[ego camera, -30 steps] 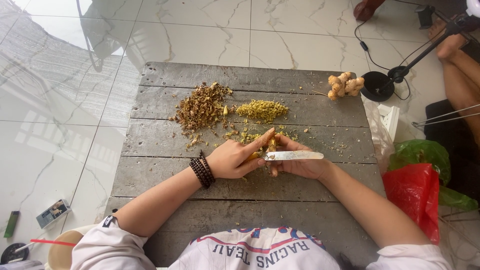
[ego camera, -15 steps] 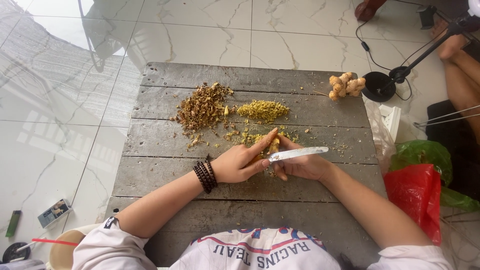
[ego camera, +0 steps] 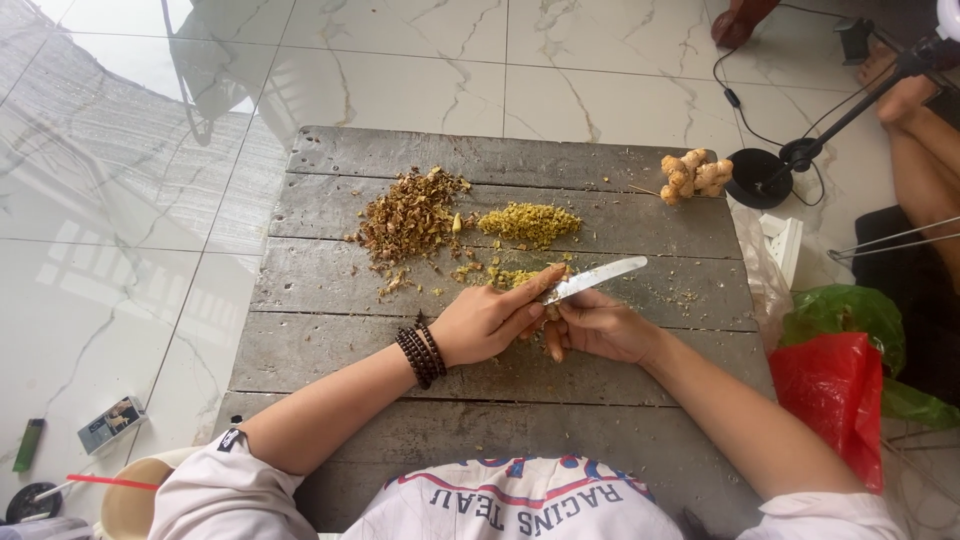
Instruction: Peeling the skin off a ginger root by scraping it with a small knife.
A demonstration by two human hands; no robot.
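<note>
Since the earlier frames the knife [ego camera: 592, 279] has been tilted, its tip raised up and to the right, where a second ago the blade was laid nearly level; the hands have stayed at the same spot on the desk [ego camera: 330, 345].

At the far left, on the white tiled floor [ego camera: 120, 200], a green lighter [ego camera: 28, 445] and a small flat box [ego camera: 110, 424], grey-blue with a pale printed panel, are seen lying near each other. On the weathered grey plank desk a brown heap of peelings [ego camera: 410, 215] is spread, with a finer yellow-green chopped pile [ego camera: 528, 223] just to its right and loose scraps below both.

The left hand [ego camera: 488, 322], worn with dark bead bracelets [ego camera: 420, 356] at the wrist, is held partly closed, its fingers stretched toward the blade and pressed against a small yellowish piece [ego camera: 520, 278] that is mostly hidden. The right hand [ego camera: 600, 326] is closed around the knife's handle, the silver blade being pointed away over the scraps.

Farther right, a knobbly ginger root [ego camera: 694, 175] is set at the desk's back edge. Beside the desk on the floor a red plastic bag [ego camera: 828, 398] is seen, with a green plastic bag [ego camera: 850, 318] just behind it.
</note>
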